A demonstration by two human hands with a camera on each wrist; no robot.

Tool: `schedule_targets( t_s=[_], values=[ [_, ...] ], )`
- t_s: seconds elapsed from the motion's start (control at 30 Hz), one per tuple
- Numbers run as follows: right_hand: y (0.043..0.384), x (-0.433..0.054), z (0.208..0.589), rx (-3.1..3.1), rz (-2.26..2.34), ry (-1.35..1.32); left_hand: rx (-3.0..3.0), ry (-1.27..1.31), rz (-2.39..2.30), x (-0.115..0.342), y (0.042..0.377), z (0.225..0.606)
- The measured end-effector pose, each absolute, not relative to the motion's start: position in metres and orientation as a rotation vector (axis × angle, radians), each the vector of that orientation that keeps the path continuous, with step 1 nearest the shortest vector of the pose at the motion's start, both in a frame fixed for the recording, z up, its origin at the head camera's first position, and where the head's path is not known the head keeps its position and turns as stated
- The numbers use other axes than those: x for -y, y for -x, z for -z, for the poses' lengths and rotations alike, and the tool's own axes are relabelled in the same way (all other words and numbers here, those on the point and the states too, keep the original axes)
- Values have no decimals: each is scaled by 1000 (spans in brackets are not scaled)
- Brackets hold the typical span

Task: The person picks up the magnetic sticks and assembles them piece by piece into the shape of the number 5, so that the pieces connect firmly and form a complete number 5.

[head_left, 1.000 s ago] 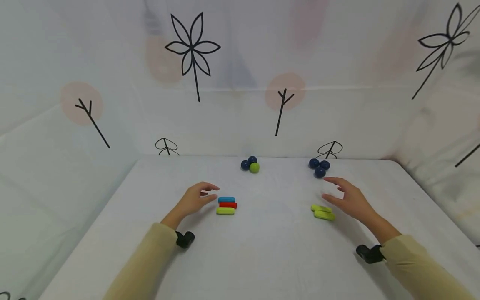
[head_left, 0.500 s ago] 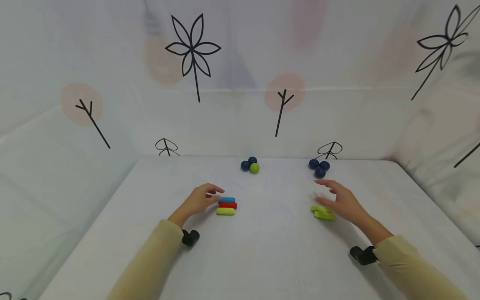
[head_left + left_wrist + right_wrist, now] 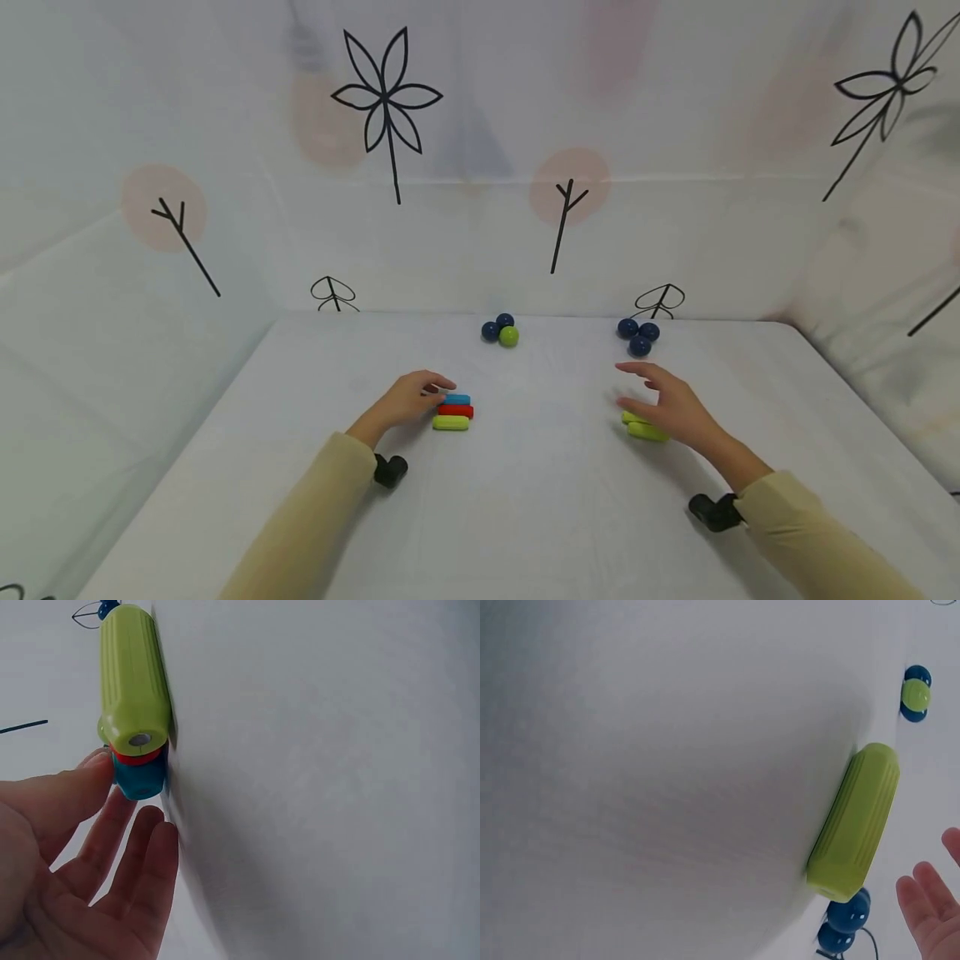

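On the left, three ribbed bars lie side by side on the white table: a blue bar (image 3: 458, 400), a red bar (image 3: 457, 411) and a lime-green bar (image 3: 451, 423). My left hand (image 3: 408, 398) is at the left end of the blue bar; its thumb overlaps that end, and its fingers are apart beyond it in the left wrist view. Two lime-green bars (image 3: 647, 432) lie together on the right, the farther one partly hidden by my right hand (image 3: 672, 408). That hand hovers over their right side, thumb and fingers spread, holding nothing.
Toward the back edge sit two dark blue balls (image 3: 491, 332) with a green ball (image 3: 509, 336). Three dark blue balls (image 3: 640, 346) form a cluster at the back right, beyond my right hand. A printed cloth (image 3: 465, 242) hangs behind the white table (image 3: 525, 517).
My left hand has moved right, up to the blue bar's end. My right hand has moved left and slightly nearer, over the two green bars. Bars and balls have stayed put.
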State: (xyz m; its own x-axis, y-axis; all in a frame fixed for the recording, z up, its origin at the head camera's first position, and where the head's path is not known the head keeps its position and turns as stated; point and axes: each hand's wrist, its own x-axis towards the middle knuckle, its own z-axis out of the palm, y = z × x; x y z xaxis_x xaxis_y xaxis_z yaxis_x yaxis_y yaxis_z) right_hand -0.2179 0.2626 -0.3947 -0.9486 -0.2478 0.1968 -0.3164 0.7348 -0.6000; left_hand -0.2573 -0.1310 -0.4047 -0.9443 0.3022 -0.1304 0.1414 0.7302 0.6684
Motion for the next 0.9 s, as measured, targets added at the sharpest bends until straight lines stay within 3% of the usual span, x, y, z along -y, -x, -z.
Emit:
schedule_targets(
  t_s=[0.9],
  values=[
    [221,-240,397,2802,-1040,-540,-2696,-412,-1035,113,263,404]
  ],
)
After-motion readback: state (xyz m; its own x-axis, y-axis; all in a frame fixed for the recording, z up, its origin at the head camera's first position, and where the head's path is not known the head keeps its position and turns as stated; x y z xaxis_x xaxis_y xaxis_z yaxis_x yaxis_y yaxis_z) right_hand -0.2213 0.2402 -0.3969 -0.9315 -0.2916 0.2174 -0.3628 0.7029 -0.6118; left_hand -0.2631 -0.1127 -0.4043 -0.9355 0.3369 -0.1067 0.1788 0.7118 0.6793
